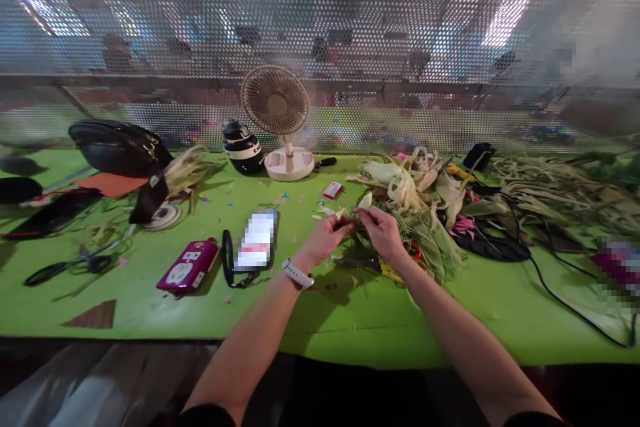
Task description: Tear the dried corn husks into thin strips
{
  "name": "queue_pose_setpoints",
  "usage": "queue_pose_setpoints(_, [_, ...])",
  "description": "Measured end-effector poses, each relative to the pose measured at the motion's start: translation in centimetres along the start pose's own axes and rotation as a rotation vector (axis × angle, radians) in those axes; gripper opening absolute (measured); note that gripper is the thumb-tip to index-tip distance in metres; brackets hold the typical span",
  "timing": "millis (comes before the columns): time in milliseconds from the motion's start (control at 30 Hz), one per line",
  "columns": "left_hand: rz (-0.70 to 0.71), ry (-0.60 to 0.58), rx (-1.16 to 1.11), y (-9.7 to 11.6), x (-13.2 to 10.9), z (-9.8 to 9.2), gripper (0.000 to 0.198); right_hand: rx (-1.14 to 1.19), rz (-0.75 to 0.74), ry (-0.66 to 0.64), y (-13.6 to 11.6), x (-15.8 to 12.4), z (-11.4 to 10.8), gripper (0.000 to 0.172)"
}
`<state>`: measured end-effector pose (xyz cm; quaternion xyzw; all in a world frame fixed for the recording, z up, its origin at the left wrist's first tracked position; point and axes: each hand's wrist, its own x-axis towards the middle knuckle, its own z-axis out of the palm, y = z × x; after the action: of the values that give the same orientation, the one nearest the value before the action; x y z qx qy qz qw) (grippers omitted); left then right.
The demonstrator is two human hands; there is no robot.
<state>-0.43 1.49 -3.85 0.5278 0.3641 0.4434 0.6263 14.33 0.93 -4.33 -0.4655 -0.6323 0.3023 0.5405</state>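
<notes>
Over the middle of the green table [300, 307], my left hand [323, 240] and my right hand [383, 233] face each other, a small gap apart. Both have thumb and fingers pinched together. A small pale strip of corn husk [366, 201] sticks up from the fingertips of my right hand. At my left fingertips is another pale husk bit [341, 214], partly hidden by the fingers. Just beyond and to the right of my hands lies a heap of corn husks [400, 187], with yellow-handled scissors or a similar tool [391, 272] partly under my right wrist.
A beige fan [276, 103], a dark bottle [243, 147] and a red-white box [333, 190] stand farther back. To the left lie a phone [257, 240], a purple case [189, 267], scissors [93, 262] and a black bag [120, 150]. A black cord [560, 307] loops at right.
</notes>
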Motion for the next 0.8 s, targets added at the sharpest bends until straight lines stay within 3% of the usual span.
queue_pose_setpoints(100, [0.009,-0.037,0.013,-0.3,0.1,0.1,0.022,-0.041,0.001,0.045,0.3,0.1,0.1,0.035])
queue_pose_setpoints(233, [0.020,0.043,-0.065,-0.2,0.3,0.1,0.023,-0.082,0.046,0.017,0.4,0.3,-0.4,0.040])
queue_pose_setpoints(400, [0.036,0.199,-0.228,0.1,0.7,-0.3,0.027,-0.205,0.028,-0.129,-0.2,0.4,-0.9,0.034])
queue_pose_setpoints(533, [0.007,0.247,-0.303,0.0,0.8,-0.5,0.025,-0.160,0.076,-0.216,-0.4,0.3,-0.9,0.029])
queue_pose_setpoints(667, [-0.075,0.239,-0.325,0.1,0.6,-0.3,0.027,-0.130,0.097,-0.191,0.0,0.5,-0.9,0.029])
queue_pose_setpoints(800, [-0.091,0.238,-0.324,0.4,0.5,-0.1,0.033,-0.261,-0.020,-0.155,0.1,0.4,-1.1,0.023])
